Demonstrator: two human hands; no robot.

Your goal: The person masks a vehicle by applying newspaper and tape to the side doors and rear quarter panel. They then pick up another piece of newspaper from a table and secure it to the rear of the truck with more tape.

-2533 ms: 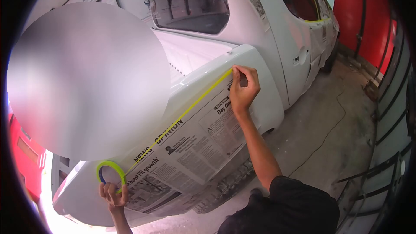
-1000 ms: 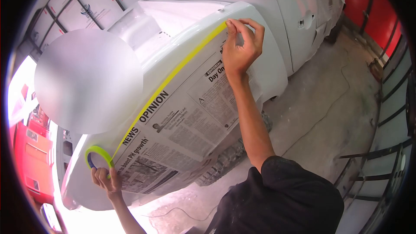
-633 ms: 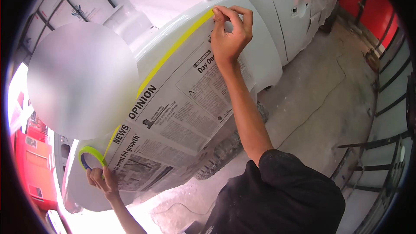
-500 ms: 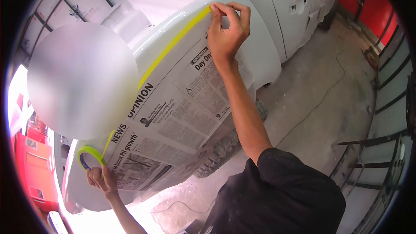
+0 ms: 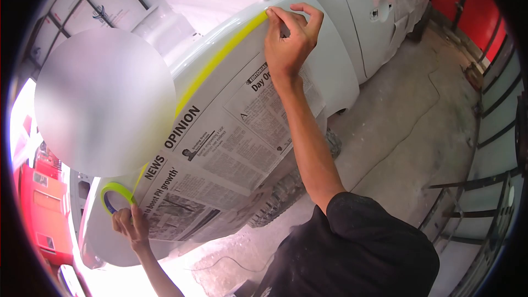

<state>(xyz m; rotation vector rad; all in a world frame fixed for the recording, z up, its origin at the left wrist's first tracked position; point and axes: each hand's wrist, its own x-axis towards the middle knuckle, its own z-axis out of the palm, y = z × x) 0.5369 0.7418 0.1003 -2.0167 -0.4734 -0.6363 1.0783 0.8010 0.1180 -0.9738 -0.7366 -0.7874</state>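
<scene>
Since half a second ago little has shifted: the right hand [image 5: 289, 44] still pinches the yellow tape [image 5: 220, 58] end onto the white truck panel [image 5: 335, 71], and the left hand [image 5: 129, 224] grips the tape roll [image 5: 113, 195] near left. Newspaper [image 5: 231, 148] covers the panel; grey concrete floor [image 5: 407, 132], red wall [image 5: 467, 0] far right.

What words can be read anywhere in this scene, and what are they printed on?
"NEWS OPINION": section heading on the newspaper taped to the white vehicle panel.
"EDITORIAL": small label on the same sheet, below the right hand.
"Day On": headline start, the rest hidden by the wrist.
"boost PH growth": headline part near the left hand holding the tape roll.
Article columns: too small to read.
Wall panel marks: red arrows, logos unreadable.
</scene>
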